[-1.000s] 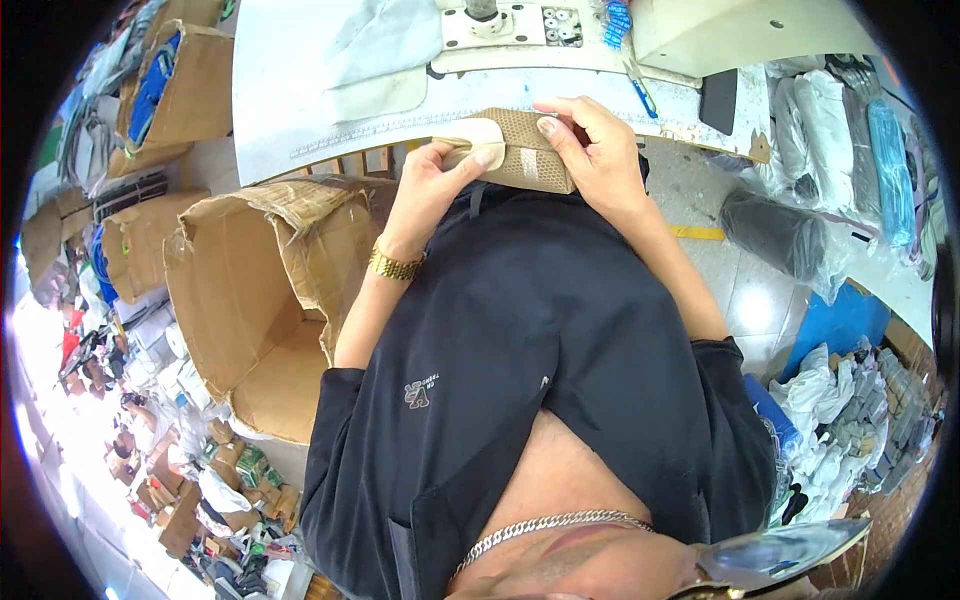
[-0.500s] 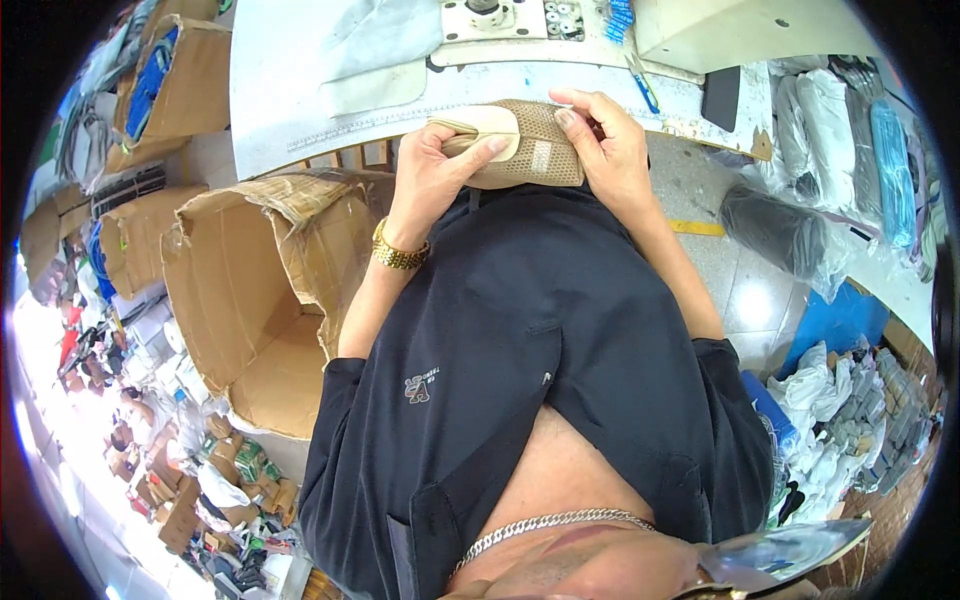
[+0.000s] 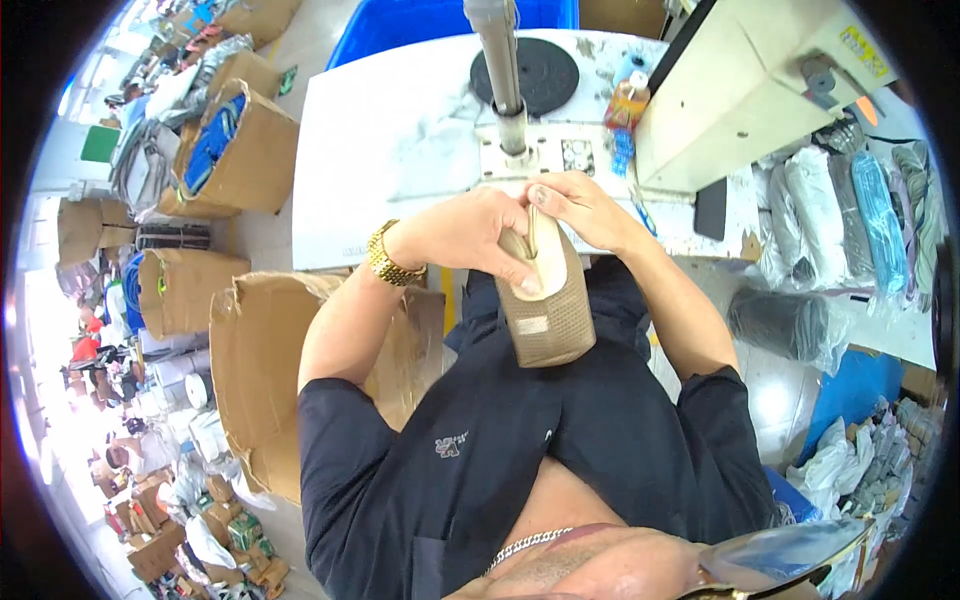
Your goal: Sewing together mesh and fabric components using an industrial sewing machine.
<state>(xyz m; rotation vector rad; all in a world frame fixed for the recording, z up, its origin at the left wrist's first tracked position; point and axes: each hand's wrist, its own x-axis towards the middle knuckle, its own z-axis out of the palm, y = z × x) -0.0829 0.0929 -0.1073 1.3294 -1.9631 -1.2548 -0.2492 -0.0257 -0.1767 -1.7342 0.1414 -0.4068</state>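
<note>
A tan mesh fabric piece (image 3: pixel 555 335), like a shoe upper, with a cream flap and a light patch, hangs lengthwise in front of my dark shirt. My left hand (image 3: pixel 470 235) grips its top from the left, thumb pressed on the cream flap (image 3: pixel 550 270). My right hand (image 3: pixel 585 215) pinches the folded top edge from the right, thumb uppermost. Some fingers of both hands are hidden behind the piece. Just beyond them a metal machine post (image 3: pixel 500 75) rises from a plate on the white worktable (image 3: pixel 360 120).
Beige machine body (image 3: pixel 700 120), phone (image 3: pixel 710 210), drink bottle (image 3: pixel 628 97), black round mat (image 3: pixel 548 80) and blue bin (image 3: pixel 370 30) are ahead. Cardboard boxes (image 3: pixel 250 370) stand left. Wrapped rolls (image 3: pixel 820 220) lie right; fabric heaps fill both sides.
The piece has turned from lying crosswise to pointing lengthwise, its mesh end toward me. My left hand rose and swung over it. The view now takes in more of the table and machine.
</note>
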